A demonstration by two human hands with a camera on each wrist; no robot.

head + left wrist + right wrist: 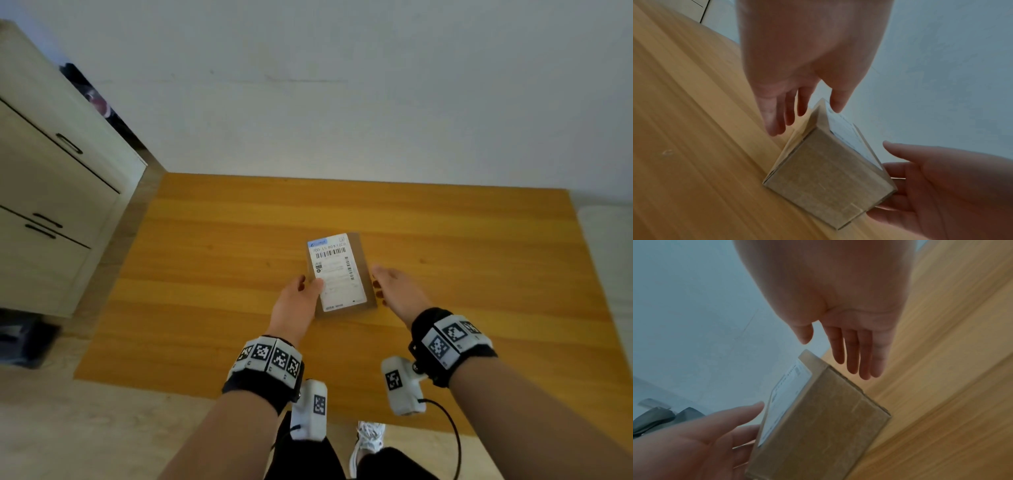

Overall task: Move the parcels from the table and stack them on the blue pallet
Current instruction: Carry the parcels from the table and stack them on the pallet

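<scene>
Parcel [339,274] lies on the table [205,274], left hand [298,301] and right hand [397,291] spread beside it.

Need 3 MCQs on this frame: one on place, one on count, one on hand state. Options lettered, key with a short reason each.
1. Where is the parcel?
A. On the wooden table
B. On a blue pallet
C. On top of the cabinet

2. How many parcels show on the table?
A. Three
B. One
C. None

3. How are the hands at the parcel?
A. Both closed into fists above it
B. Only the right hand is near it
C. Left hand and right hand flank it with fingers extended

Key:
1. A: the head view shows the brown box lying on the orange wood top, its white label up.
2. B: only the one labelled box is on the tabletop.
3. C: both wrist views show straight fingers on either side of the box, with no grip closed on it yet.
</scene>
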